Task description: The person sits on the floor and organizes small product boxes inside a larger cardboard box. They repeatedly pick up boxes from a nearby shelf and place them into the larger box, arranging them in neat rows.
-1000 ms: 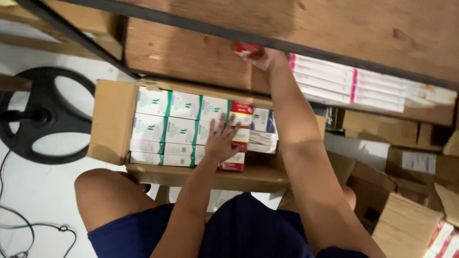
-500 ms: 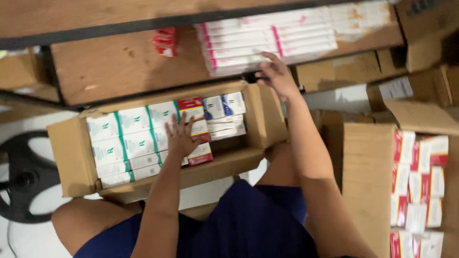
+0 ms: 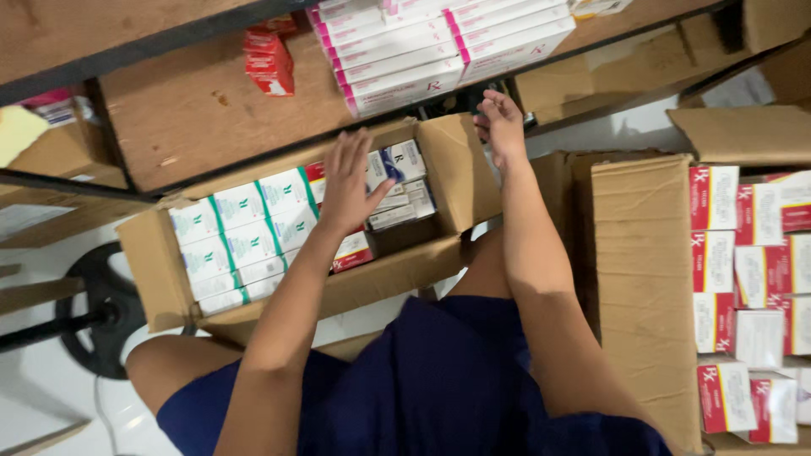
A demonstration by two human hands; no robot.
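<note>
An open cardboard carton (image 3: 448,253) rests on my lap. It holds rows of white-and-green boxes (image 3: 245,228), red-and-white boxes (image 3: 351,252) and white-and-blue boxes (image 3: 404,160). My left hand (image 3: 351,181) lies flat on the middle boxes with its fingers spread and grips nothing. My right hand (image 3: 503,127) is at the carton's far right corner, just below the wooden shelf edge. Its fingers are loosely apart and nothing shows in them.
The wooden shelf (image 3: 186,118) above carries stacked white-and-pink boxes (image 3: 422,51) and small red boxes (image 3: 270,63). A second carton (image 3: 642,279) on the right is full of red-and-white boxes (image 3: 743,295). A black round stand base (image 3: 101,312) sits on the floor at left.
My right hand came down from the shelf, where it held a small red box, to the carton's right corner, now with nothing in it. The left hand stayed on the boxes. The view swung right.
</note>
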